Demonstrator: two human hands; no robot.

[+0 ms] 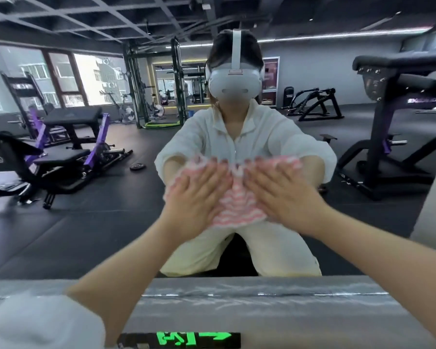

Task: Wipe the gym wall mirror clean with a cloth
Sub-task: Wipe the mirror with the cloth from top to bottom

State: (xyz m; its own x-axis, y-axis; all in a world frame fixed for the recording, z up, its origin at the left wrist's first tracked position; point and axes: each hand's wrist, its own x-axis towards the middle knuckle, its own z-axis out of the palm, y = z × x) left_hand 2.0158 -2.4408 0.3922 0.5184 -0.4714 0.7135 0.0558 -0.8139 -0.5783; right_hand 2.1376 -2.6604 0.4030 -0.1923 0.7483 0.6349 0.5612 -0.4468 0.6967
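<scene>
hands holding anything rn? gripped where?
No grip. Left hand and right hand press flat, fingers straight, on the striped cloth against the mirror, one each side.

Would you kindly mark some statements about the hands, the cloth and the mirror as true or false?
1. Both hands press the cloth against the mirror. True: left hand and right hand lie flat on it.
2. The cloth is plain blue. False: it is pink and white striped.
3. Only the right hand touches the cloth. False: both do.
4. A green lit sign shows below the mirror. True.
5. The cloth is near the mirror's top edge. False: it is in the lower part.
</scene>
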